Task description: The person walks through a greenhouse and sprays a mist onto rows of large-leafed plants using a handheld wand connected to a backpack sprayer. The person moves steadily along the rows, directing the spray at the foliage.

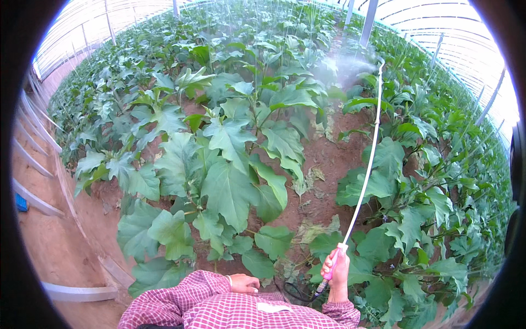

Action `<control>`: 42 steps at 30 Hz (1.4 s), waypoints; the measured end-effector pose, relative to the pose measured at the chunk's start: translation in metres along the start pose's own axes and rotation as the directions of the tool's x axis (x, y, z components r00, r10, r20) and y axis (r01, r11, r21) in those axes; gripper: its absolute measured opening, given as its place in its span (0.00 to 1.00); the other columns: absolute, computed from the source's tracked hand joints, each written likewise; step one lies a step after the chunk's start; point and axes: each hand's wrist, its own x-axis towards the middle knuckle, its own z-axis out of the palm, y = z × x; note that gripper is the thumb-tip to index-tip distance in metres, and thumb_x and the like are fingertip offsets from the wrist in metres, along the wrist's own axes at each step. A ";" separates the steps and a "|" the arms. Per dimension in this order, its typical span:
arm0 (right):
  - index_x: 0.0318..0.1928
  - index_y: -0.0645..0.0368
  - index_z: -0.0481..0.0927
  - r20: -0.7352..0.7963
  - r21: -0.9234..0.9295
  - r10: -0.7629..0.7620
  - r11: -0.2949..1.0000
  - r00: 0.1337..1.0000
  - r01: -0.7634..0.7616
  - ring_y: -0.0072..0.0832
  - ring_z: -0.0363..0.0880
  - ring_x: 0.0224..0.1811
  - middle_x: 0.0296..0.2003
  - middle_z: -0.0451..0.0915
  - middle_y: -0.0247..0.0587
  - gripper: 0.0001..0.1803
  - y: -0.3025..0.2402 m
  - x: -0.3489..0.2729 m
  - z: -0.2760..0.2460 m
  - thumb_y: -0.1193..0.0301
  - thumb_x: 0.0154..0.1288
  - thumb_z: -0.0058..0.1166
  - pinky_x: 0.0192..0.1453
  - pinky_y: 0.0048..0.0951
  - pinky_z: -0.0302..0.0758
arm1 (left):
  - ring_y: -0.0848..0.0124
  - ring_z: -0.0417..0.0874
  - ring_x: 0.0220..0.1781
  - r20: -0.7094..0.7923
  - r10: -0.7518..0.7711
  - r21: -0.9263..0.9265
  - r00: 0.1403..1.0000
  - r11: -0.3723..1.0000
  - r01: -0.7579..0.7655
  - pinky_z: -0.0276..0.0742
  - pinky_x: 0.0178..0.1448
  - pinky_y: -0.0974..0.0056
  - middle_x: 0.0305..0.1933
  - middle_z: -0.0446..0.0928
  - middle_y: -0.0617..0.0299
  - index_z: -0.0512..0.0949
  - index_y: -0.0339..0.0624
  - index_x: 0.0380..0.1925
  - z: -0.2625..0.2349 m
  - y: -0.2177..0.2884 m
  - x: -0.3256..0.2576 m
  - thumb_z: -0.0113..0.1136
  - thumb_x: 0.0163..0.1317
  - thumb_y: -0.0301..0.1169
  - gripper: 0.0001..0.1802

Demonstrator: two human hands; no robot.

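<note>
**Spraying the greenhouse rows with a long wand**

The right hand (337, 268) was wrapped around the pink grip of a spray wand (368, 159), its fingers (329, 267) closed tight on the handle with no gap showing. The thin white tube rose from that hand, up and slightly right, to a nozzle (380, 63) high over the plants, where a pale mist (345, 68) hung over the far leaves. A dark hose (298, 293) curled on the soil just below the grip.

The left hand (244, 283) lay low near the person's body, just past the checked pink sleeve (186, 299). It held nothing that could be seen; its fingers looked loosely curled, though how far open they were could not be told.

Broad-leaved green plants (230, 164) stood in the row to the left of the wand, and a second row (427, 219) crowded in on the right. Between them ran a strip of bare reddish soil (329, 164) with a few dry, fallen leaves.

To do this well, a firm grip at the handle seemed right, since so long a tube would likely sway at its tip. Keeping the nozzle above the canopy rather than among the stems probably let the mist settle evenly, and minding the hose underfoot would have spared the lower leaves.
</note>
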 end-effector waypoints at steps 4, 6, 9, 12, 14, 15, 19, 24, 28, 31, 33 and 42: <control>0.30 0.56 0.65 -0.047 -0.107 -0.107 0.989 0.993 0.101 0.22 0.65 0.10 0.14 0.65 0.32 0.26 0.002 -0.044 -0.023 0.45 0.66 0.45 0.11 0.25 0.67 | 0.60 0.80 0.31 -0.037 0.013 0.048 0.999 0.999 -0.011 0.71 0.35 0.55 0.26 0.78 0.57 0.72 0.49 0.48 0.037 0.015 -0.002 0.52 0.59 0.43 0.19; 0.29 0.56 0.65 -0.066 -0.122 -0.087 0.989 0.994 0.079 0.21 0.66 0.09 0.13 0.65 0.32 0.26 0.008 -0.067 -0.038 0.45 0.66 0.45 0.11 0.24 0.67 | 0.58 0.80 0.34 0.020 -0.035 0.031 0.999 0.999 0.034 0.71 0.39 0.54 0.30 0.78 0.56 0.72 0.49 0.48 0.061 0.024 -0.002 0.52 0.60 0.45 0.20; 0.29 0.56 0.66 -0.057 -0.150 -0.056 0.988 0.997 0.047 0.21 0.66 0.09 0.13 0.65 0.31 0.24 0.021 -0.096 -0.064 0.47 0.67 0.44 0.10 0.24 0.66 | 0.55 0.79 0.41 0.130 -0.088 -0.001 0.988 0.996 0.089 0.72 0.45 0.53 0.35 0.79 0.52 0.72 0.48 0.48 0.096 0.053 -0.004 0.51 0.60 0.47 0.21; 0.29 0.56 0.66 -0.086 -0.165 -0.004 0.986 0.996 -0.011 0.21 0.65 0.08 0.12 0.65 0.31 0.23 0.032 -0.115 -0.088 0.49 0.68 0.43 0.10 0.23 0.66 | 0.61 0.79 0.30 0.056 -0.009 0.001 0.998 1.000 0.009 0.71 0.35 0.56 0.26 0.78 0.58 0.71 0.50 0.49 0.144 0.051 -0.008 0.51 0.62 0.47 0.20; 0.29 0.55 0.66 -0.083 -0.173 0.028 0.984 0.996 -0.042 0.20 0.65 0.09 0.13 0.65 0.31 0.21 0.037 -0.127 -0.098 0.50 0.68 0.42 0.10 0.23 0.66 | 0.61 0.79 0.30 0.041 -0.032 0.005 0.999 0.999 0.032 0.71 0.36 0.57 0.27 0.78 0.58 0.71 0.51 0.50 0.166 0.055 -0.017 0.51 0.62 0.46 0.20; 0.29 0.55 0.66 -0.084 -0.179 0.050 0.982 0.995 -0.064 0.20 0.65 0.09 0.13 0.65 0.31 0.21 0.040 -0.136 -0.100 0.50 0.68 0.41 0.10 0.23 0.67 | 0.61 0.79 0.30 0.019 -0.027 0.004 0.999 1.000 0.027 0.71 0.36 0.57 0.27 0.78 0.58 0.71 0.51 0.50 0.180 0.054 -0.025 0.51 0.62 0.46 0.20; 0.30 0.55 0.65 -0.080 -0.112 0.206 0.970 0.975 -0.214 0.20 0.65 0.10 0.15 0.66 0.31 0.21 0.061 -0.180 -0.110 0.49 0.68 0.42 0.11 0.24 0.66 | 0.58 0.80 0.39 0.083 -0.145 -0.033 0.986 0.988 0.149 0.73 0.44 0.54 0.34 0.80 0.54 0.73 0.48 0.47 0.196 0.078 -0.051 0.52 0.59 0.45 0.20; 0.29 0.51 0.67 -0.098 0.027 0.509 0.861 0.855 -0.508 0.21 0.63 0.10 0.13 0.64 0.28 0.23 0.107 -0.224 -0.112 0.44 0.63 0.47 0.12 0.27 0.65 | 0.60 0.80 0.30 0.014 -0.112 0.020 0.994 0.994 0.112 0.72 0.36 0.56 0.27 0.79 0.57 0.72 0.48 0.49 0.224 0.073 -0.078 0.52 0.61 0.46 0.21; 0.31 0.52 0.68 0.195 0.309 0.630 0.688 0.752 -0.657 0.19 0.62 0.13 0.16 0.64 0.27 0.23 0.181 -0.264 -0.146 0.44 0.65 0.46 0.14 0.26 0.65 | 0.60 0.79 0.31 0.002 -0.057 -0.016 0.998 0.998 0.058 0.71 0.37 0.56 0.27 0.78 0.56 0.72 0.47 0.48 0.253 0.051 -0.110 0.52 0.61 0.46 0.20; 0.33 0.52 0.70 0.347 0.447 0.671 0.495 0.655 -0.745 0.18 0.62 0.15 0.17 0.63 0.25 0.21 0.222 -0.305 -0.151 0.46 0.64 0.47 0.19 0.26 0.66 | 0.58 0.79 0.31 -0.025 -0.062 0.008 0.998 0.998 0.062 0.71 0.37 0.55 0.27 0.78 0.56 0.72 0.47 0.48 0.286 0.018 -0.143 0.52 0.60 0.46 0.20; 0.35 0.52 0.72 0.421 0.504 0.630 0.436 0.653 -0.745 0.18 0.62 0.16 0.19 0.65 0.24 0.21 0.238 -0.333 -0.145 0.47 0.64 0.48 0.22 0.27 0.68 | 0.57 0.80 0.32 0.001 -0.079 0.019 0.997 0.997 0.078 0.72 0.37 0.54 0.28 0.78 0.56 0.72 0.47 0.47 0.303 0.001 -0.167 0.53 0.60 0.46 0.20; 0.37 0.55 0.72 0.056 0.164 0.159 0.972 0.986 -0.166 0.23 0.66 0.13 0.17 0.65 0.30 0.19 0.214 -0.441 -0.048 0.51 0.66 0.48 0.16 0.30 0.71 | 0.56 0.80 0.34 0.105 0.024 -0.003 0.994 1.000 -0.024 0.73 0.40 0.54 0.31 0.79 0.55 0.72 0.49 0.48 0.362 -0.031 -0.240 0.52 0.60 0.47 0.20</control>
